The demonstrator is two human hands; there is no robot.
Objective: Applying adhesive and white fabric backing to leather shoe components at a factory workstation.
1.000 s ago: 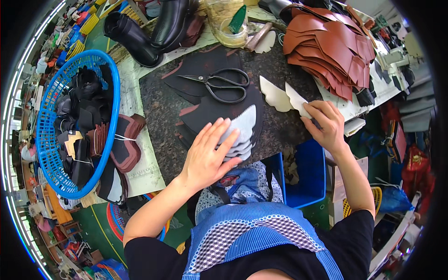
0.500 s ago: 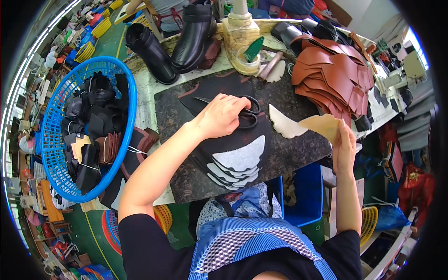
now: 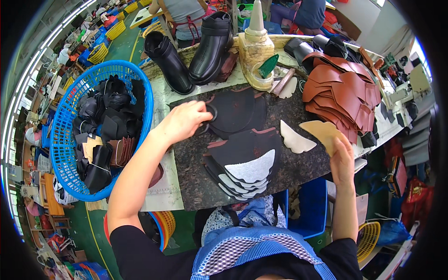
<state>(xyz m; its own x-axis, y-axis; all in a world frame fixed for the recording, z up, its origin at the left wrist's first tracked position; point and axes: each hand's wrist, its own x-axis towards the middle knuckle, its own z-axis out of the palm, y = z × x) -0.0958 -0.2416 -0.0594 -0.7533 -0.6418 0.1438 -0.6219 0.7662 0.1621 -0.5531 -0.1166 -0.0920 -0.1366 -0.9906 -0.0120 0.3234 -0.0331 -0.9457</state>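
Black-handled metal scissors [image 3: 215, 112] have moved left across the mottled dark stone slab [image 3: 298, 172] on the desk since the earlier frame, away from the middle, and the left hand [image 3: 190, 120] has gone with them. Its fingers are curled around the handles, one loop showing past the fingertips; the blades are mostly hidden, and I cannot tell whether the scissors touch the slab. Meanwhile, the right hand [image 3: 342, 158] pinches one end of a thin tan piece with a scalloped edge [image 3: 319, 132], raised over the right part of the slab, just beside a cream-white scalloped piece [image 3: 295, 138] lying flat.

To handle the scissors well, I would keep a full grip on the loops, hold the blades closed and set them down flat (a dropped point could scratch or shift the soft sheets). They should best rest clear of the far pile of flat black panels [image 3: 235, 111], which sits close by the left hand. Nearer the body, pale grey scalloped pieces [image 3: 249, 170] lie overlapping in neat steps on another set of black panels [image 3: 245, 142]; a low sleeve or forearm could disturb that spacing. As for the tan piece, a light pinch at its end seems right, since squeezing harder might crease such thin material.
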